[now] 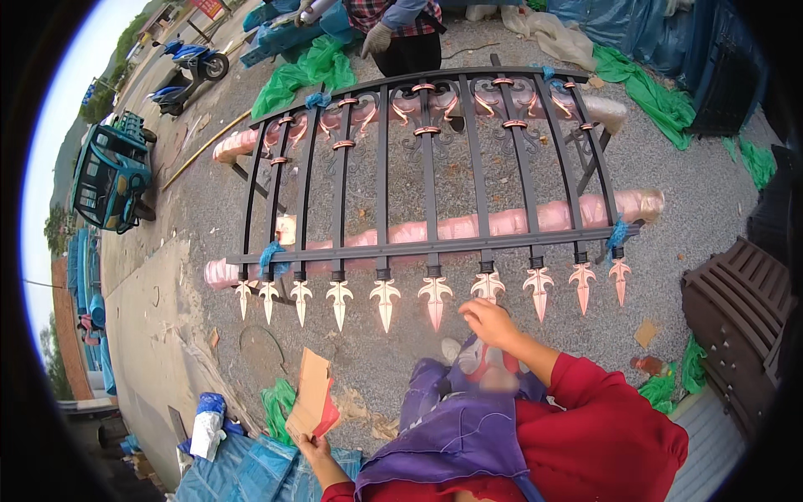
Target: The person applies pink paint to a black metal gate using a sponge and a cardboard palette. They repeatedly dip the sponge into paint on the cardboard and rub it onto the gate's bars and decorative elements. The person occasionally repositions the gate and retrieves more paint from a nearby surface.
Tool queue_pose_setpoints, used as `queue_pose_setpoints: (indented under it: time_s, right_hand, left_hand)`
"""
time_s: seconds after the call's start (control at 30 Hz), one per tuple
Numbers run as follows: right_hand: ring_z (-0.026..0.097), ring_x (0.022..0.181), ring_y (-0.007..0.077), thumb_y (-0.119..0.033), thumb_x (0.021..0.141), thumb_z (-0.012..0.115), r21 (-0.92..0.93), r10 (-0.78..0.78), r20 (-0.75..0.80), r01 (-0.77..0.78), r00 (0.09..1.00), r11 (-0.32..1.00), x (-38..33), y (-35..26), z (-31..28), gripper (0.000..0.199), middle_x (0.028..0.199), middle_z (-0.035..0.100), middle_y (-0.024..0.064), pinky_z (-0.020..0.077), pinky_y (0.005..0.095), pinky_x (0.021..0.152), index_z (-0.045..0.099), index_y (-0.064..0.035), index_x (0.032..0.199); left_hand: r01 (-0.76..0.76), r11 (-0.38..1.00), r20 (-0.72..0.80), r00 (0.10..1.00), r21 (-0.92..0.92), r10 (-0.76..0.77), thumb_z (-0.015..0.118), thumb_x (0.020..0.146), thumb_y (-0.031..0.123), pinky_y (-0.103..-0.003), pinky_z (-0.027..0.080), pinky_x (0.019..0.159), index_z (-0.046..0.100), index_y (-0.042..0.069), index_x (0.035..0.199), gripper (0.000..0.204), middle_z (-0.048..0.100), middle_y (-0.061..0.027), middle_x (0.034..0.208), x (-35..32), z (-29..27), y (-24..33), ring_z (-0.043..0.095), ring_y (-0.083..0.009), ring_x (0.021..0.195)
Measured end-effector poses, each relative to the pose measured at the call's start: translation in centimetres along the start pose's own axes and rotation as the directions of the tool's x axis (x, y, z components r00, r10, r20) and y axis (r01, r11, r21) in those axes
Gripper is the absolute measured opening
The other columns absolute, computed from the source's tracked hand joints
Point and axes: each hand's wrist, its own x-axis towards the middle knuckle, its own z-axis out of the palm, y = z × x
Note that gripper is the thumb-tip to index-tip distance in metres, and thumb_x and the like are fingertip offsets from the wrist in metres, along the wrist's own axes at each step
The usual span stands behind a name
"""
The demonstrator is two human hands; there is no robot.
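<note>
A black metal fence panel (383, 184) lies across two pink-wrapped supports in front of me, its row of spear-shaped finials pointing my way. Some finials look pale gold, others pinkish copper. My right hand (489, 323) has its fingers curled together at the lower end of one copper finial (488, 286), hiding the tip. Whatever it may hold is hidden. Low on the left, my left hand (315, 450) grips the bottom edge of a piece of brown cardboard (309, 391) with a red patch on one side. The cardboard is tilted, apart from the panel.
A person in gloves (406, 38) stands beyond the panel. Blue strips tie the panel's corners. Green netting (305, 75) lies at the far left, and dark brown slatted panels (736, 314) lean at the right. A teal three-wheeler (113, 180) and blue scooter (191, 71) stand farther left.
</note>
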Motion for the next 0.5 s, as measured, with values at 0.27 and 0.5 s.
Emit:
queue_pose_setpoints:
  time_s: [0.27, 0.5]
  right_hand:
    - [0.058, 0.098, 0.0325, -0.015, 0.086, 0.056, 0.141, -0.309, 0.648, 0.288, 0.696, 0.947, -5.5, -5.6, 6.4, 0.020, 0.103, 0.059, 0.0140, 0.0471, 0.0418, 0.081, 0.059, -0.0067, 0.104]
    - [0.057, 0.096, 0.0353, -0.018, 0.086, 0.057, 0.062, -0.293, 0.725, 0.365, 0.623, 0.929, -2.4, -7.1, 3.8, 0.025, 0.102, 0.060, 0.0151, 0.0467, 0.0426, 0.084, 0.059, -0.0073, 0.108]
  left_hand:
    - [-0.232, 0.943, 0.066, 0.965, -0.240, 0.255, 0.050, 0.092, 0.019, -0.037, 0.055, 0.083, 0.054, -0.005, 0.116, 0.034, 0.065, -0.0158, 0.107, -10.6, -15.2, -2.6, 0.065, -0.0286, 0.093]
    - [-0.346, 0.658, 0.123, 0.924, 0.668, 0.361, 0.050, 0.092, 0.021, -0.036, 0.054, 0.084, 0.055, -0.006, 0.115, 0.036, 0.064, -0.0165, 0.109, -18.8, -25.4, -10.7, 0.063, -0.0288, 0.096]
